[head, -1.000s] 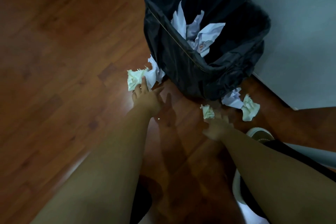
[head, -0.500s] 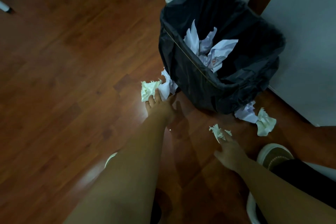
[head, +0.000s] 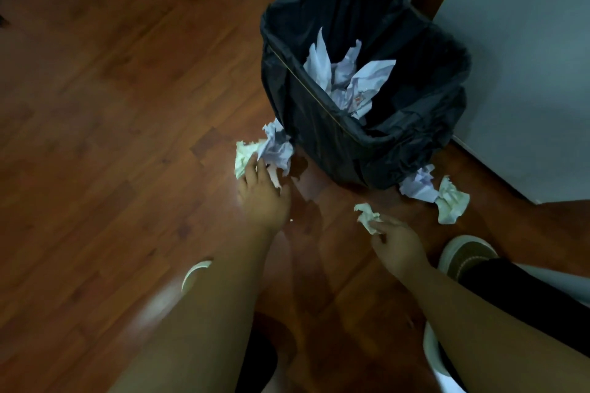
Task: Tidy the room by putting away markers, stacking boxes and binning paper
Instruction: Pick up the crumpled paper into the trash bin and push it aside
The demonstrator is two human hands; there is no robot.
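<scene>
A bin (head: 376, 150) lined with a black bag stands on the wooden floor (head: 111, 105) in the corner where two pale walls (head: 526, 57) meet, and crumpled white paper (head: 348, 76) already lies inside it. More paper is scattered on the floor around its base. By the bin's left lower corner lie two balls touching each other: a cream one (head: 244, 158) and a white one (head: 276, 150), the white one pressed against the bag. The left hand (head: 263, 198) reaches down to this pair with its fingers spread and loosely curled, the fingertips (head: 252, 166) touching both balls but not yet wrapped around either. In front of the bin lies a small cream scrap (head: 367, 217); the right hand (head: 399, 246) has its thumb and forefingers pinched on the near end of it. At the bin's right lower corner lie another white ball (head: 418, 183) and a cream ball (head: 451, 201), side by side and touching, well apart from both hands. A brown shoe (head: 467, 257) with a white sole stands just right of the right hand, and the toe of another shoe (head: 194, 273) shows beside the left forearm.
</scene>
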